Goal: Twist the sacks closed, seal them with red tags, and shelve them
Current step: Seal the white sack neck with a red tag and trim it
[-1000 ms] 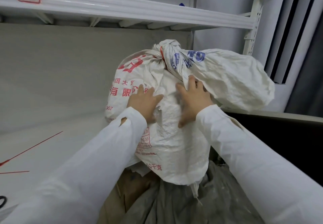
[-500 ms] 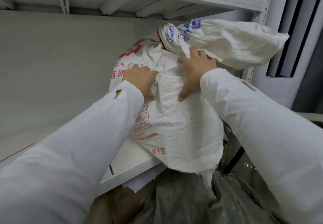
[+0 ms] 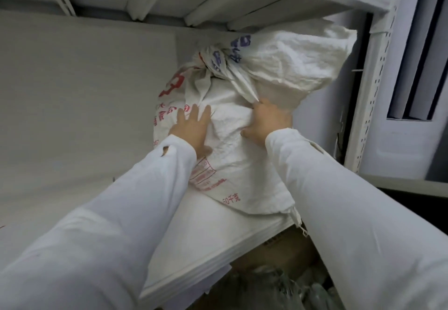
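Shelf edge, sack overhanging, both hands pressing

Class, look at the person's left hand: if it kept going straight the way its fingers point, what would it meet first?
The left hand already lies flat on the white sack, fingers aimed up toward its tied neck. It would likely slide up the sack's bulge and meet that neck, though depth is unclear.

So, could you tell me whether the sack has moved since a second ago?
Yes. The sack has gone further onto the shelf board, its bottom now past the front edge.
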`<move>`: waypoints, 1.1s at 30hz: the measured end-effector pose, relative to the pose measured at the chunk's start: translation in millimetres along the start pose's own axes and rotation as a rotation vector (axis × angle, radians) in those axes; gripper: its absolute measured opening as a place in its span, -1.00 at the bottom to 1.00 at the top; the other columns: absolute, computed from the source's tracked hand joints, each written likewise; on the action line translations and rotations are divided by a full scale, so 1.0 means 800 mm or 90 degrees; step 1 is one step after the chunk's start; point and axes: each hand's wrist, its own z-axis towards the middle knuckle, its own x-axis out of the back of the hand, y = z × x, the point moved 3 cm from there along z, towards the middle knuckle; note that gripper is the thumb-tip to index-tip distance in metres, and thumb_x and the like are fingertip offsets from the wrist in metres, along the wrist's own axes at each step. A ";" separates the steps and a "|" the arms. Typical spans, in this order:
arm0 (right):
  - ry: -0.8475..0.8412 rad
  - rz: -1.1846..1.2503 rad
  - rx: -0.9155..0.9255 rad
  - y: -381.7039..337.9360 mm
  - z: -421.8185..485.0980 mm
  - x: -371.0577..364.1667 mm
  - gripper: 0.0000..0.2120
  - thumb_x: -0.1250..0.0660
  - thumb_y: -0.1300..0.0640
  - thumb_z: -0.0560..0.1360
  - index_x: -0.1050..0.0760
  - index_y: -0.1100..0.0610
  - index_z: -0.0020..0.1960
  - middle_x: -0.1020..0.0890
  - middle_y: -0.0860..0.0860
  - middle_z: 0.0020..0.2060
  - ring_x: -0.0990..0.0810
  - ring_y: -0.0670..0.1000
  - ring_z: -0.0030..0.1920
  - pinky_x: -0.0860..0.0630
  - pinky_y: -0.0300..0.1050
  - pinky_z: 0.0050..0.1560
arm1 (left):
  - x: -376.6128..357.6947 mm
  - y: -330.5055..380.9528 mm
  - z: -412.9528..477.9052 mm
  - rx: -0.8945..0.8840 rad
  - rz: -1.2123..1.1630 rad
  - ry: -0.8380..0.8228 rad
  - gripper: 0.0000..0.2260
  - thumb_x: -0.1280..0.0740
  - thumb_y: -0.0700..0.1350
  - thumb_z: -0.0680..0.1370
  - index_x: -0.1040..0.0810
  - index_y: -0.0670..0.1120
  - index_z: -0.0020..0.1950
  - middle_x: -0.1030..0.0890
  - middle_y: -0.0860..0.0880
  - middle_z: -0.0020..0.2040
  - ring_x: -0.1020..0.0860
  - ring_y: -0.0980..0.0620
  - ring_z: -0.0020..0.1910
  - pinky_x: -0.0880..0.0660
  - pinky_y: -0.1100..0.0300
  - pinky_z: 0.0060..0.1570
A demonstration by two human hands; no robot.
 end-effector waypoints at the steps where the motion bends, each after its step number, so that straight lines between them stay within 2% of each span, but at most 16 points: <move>1: -0.007 -0.018 -0.022 0.008 0.004 0.001 -0.45 -0.43 -0.09 0.37 -0.43 0.08 0.29 -0.48 0.02 0.22 -0.50 0.17 0.25 -0.34 0.28 0.31 | -0.001 0.004 0.003 -0.014 -0.024 -0.009 -0.05 -0.45 0.10 0.45 0.17 0.01 0.58 0.09 -0.13 0.58 0.10 -0.30 0.53 -0.22 -0.16 0.40; 3: -0.007 -0.063 -0.070 0.026 0.007 0.006 -0.46 -0.41 -0.13 0.37 -0.44 0.07 0.27 -0.52 0.03 0.19 -0.50 0.17 0.25 -0.20 0.41 0.35 | 0.002 0.016 0.002 -0.047 -0.079 -0.009 -0.05 -0.45 0.11 0.45 0.17 0.03 0.58 0.19 -0.13 0.58 0.20 -0.25 0.54 -0.14 -0.14 0.44; 5: 0.003 -0.121 -0.103 0.042 0.005 0.011 -0.47 -0.35 -0.17 0.40 -0.45 0.08 0.27 -0.52 0.04 0.19 -0.51 0.19 0.25 -0.09 0.48 0.36 | 0.011 0.029 -0.004 -0.046 -0.117 0.032 -0.11 -0.45 0.05 0.47 0.10 0.05 0.58 0.24 -0.13 0.57 0.22 -0.23 0.54 -0.25 -0.14 0.38; 8: -0.020 -0.171 -0.131 0.053 -0.004 0.014 -0.45 -0.29 -0.16 0.46 -0.40 0.12 0.35 -0.43 0.05 0.27 -0.45 0.17 0.28 -0.10 0.45 0.38 | 0.016 0.037 -0.010 0.039 -0.152 0.080 -0.16 -0.45 -0.03 0.47 0.05 0.04 0.56 0.21 -0.21 0.56 0.08 -0.31 0.53 -0.37 -0.14 0.29; 11: -0.062 -0.131 -0.121 0.052 -0.020 0.015 -0.37 -0.37 -0.13 0.42 -0.36 0.15 0.39 -0.30 0.07 0.36 -0.32 0.15 0.36 -0.30 0.26 0.30 | 0.009 0.043 -0.009 0.036 -0.225 -0.017 -0.09 -0.47 -0.05 0.43 0.10 0.05 0.56 -0.17 -0.20 0.52 -0.35 -0.24 0.39 -0.44 -0.04 0.20; 13: -0.050 -0.104 -0.078 0.046 -0.032 0.019 -0.34 -0.43 -0.13 0.38 -0.38 0.15 0.37 -0.22 0.05 0.43 -0.27 0.13 0.40 -0.35 0.17 0.27 | 0.008 0.045 -0.010 0.037 -0.236 -0.063 -0.09 -0.49 -0.03 0.40 0.05 0.01 0.56 -0.33 -0.16 0.44 -0.44 -0.19 0.30 -0.44 0.03 0.14; 15: -0.031 -0.102 -0.032 0.038 -0.042 0.027 -0.33 -0.45 -0.14 0.36 -0.39 0.14 0.36 -0.22 0.05 0.44 -0.27 0.11 0.40 -0.39 0.12 0.25 | 0.012 0.045 -0.014 0.047 -0.206 -0.077 -0.18 -0.52 -0.02 0.37 -0.13 -0.05 0.50 -0.40 -0.14 0.37 -0.48 -0.17 0.23 -0.45 0.05 0.06; 17: -0.023 -0.103 0.003 0.028 -0.051 0.036 -0.34 -0.46 -0.12 0.35 -0.39 0.13 0.34 -0.27 0.06 0.39 -0.31 0.11 0.36 -0.42 0.08 0.19 | 0.016 0.044 -0.024 0.051 -0.178 -0.097 -0.18 -0.54 -0.01 0.34 -0.18 -0.07 0.49 -0.41 -0.13 0.37 -0.48 -0.16 0.25 -0.48 0.02 0.14; 19: -0.030 -0.097 0.025 0.015 -0.058 0.043 -0.36 -0.48 -0.10 0.35 -0.39 0.14 0.32 -0.31 0.07 0.33 -0.36 0.12 0.30 -0.43 0.05 0.12 | 0.021 0.040 -0.035 0.056 -0.160 -0.112 -0.11 -0.53 0.00 0.34 -0.10 -0.05 0.54 -0.40 -0.12 0.40 -0.46 -0.17 0.29 -0.47 -0.02 0.22; 22: -0.055 -0.101 0.039 -0.006 -0.065 0.038 -0.33 -0.50 -0.10 0.32 -0.38 0.15 0.31 -0.32 0.07 0.28 -0.37 0.14 0.26 -0.50 0.11 0.10 | 0.027 0.032 -0.046 0.061 -0.135 -0.120 -0.06 -0.53 0.03 0.33 -0.04 -0.01 0.55 -0.41 -0.14 0.38 -0.47 -0.20 0.27 -0.47 -0.05 0.20; 25: -0.099 -0.125 0.024 -0.018 -0.071 0.008 -0.16 -0.54 -0.10 0.27 -0.25 0.15 0.41 -0.24 0.07 0.33 -0.27 0.19 0.36 -0.48 0.28 0.15 | 0.027 0.018 -0.050 0.104 -0.115 -0.122 -0.07 -0.52 0.04 0.33 -0.03 -0.01 0.53 -0.36 -0.18 0.36 -0.46 -0.25 0.25 -0.50 -0.09 0.15; 27: -0.107 -0.165 0.011 -0.020 -0.072 -0.017 -0.06 -0.55 -0.05 0.29 -0.12 0.16 0.49 -0.12 0.06 0.42 -0.12 0.21 0.46 -0.44 0.37 0.17 | 0.022 0.005 -0.052 0.158 -0.125 -0.126 -0.06 -0.50 0.04 0.38 0.04 -0.02 0.55 -0.22 -0.24 0.46 -0.38 -0.31 0.33 -0.45 -0.13 0.22; 29: -0.056 -0.215 0.003 -0.020 -0.068 -0.032 -0.19 -0.45 0.11 0.42 -0.09 0.18 0.52 -0.06 0.09 0.47 -0.06 0.21 0.50 -0.43 0.41 0.17 | 0.013 -0.010 -0.053 0.189 -0.161 -0.122 -0.02 -0.49 0.04 0.41 0.16 0.03 0.57 -0.11 -0.26 0.51 -0.34 -0.32 0.38 -0.40 -0.11 0.28; 31: -0.010 -0.259 0.005 -0.016 -0.060 -0.042 -0.35 -0.27 0.27 0.51 -0.09 0.21 0.53 -0.06 0.13 0.48 -0.06 0.23 0.51 -0.40 0.43 0.18 | -0.001 -0.021 -0.050 0.175 -0.205 -0.109 0.00 -0.49 0.05 0.41 0.19 0.09 0.57 -0.14 -0.22 0.50 -0.35 -0.28 0.37 -0.41 -0.07 0.27; 33: -0.001 -0.305 0.008 -0.003 -0.048 -0.048 -0.36 -0.23 0.29 0.52 -0.06 0.22 0.53 -0.05 0.15 0.50 -0.08 0.23 0.51 -0.37 0.44 0.21 | -0.017 -0.023 -0.048 0.140 -0.238 -0.104 0.01 -0.51 0.04 0.38 0.17 0.10 0.57 -0.20 -0.18 0.49 -0.33 -0.23 0.40 -0.39 -0.05 0.30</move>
